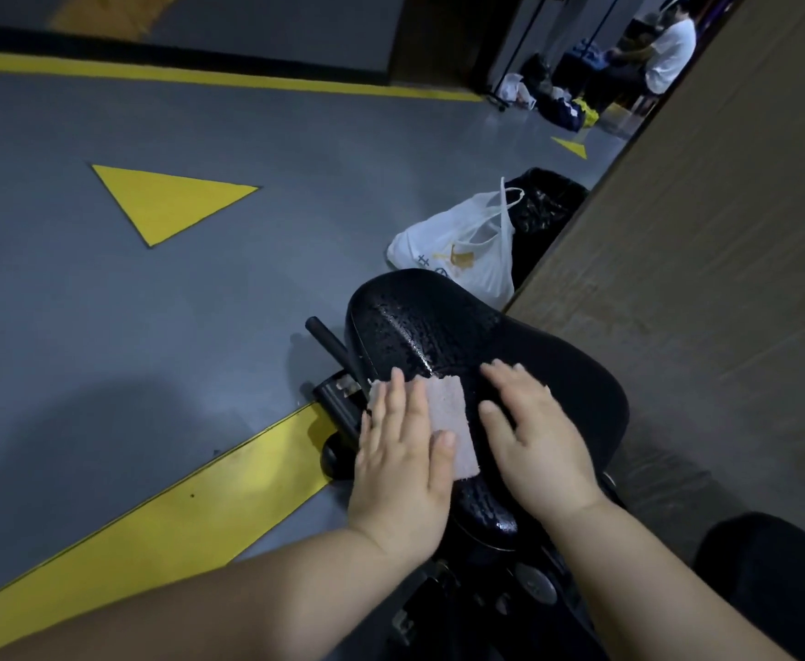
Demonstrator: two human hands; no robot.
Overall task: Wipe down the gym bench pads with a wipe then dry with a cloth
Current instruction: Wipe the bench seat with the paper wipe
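A black padded seat (443,322) lies in front of me, its surface glistening with wet droplets. A pale pinkish cloth (448,412) lies flat on the near left part of the pad. My left hand (403,460) presses on the cloth with straight fingers, covering its left half. To the right, my right hand (534,436) rests flat on the pad beside the cloth, fingers straight, apart from the cloth.
The seat's black frame and a handle bar (331,345) stick out at the left. A white plastic bag (467,250) and a black bag (546,202) sit on the grey floor beyond. A brown wall (706,260) runs along the right. A seated person (663,50) is far back.
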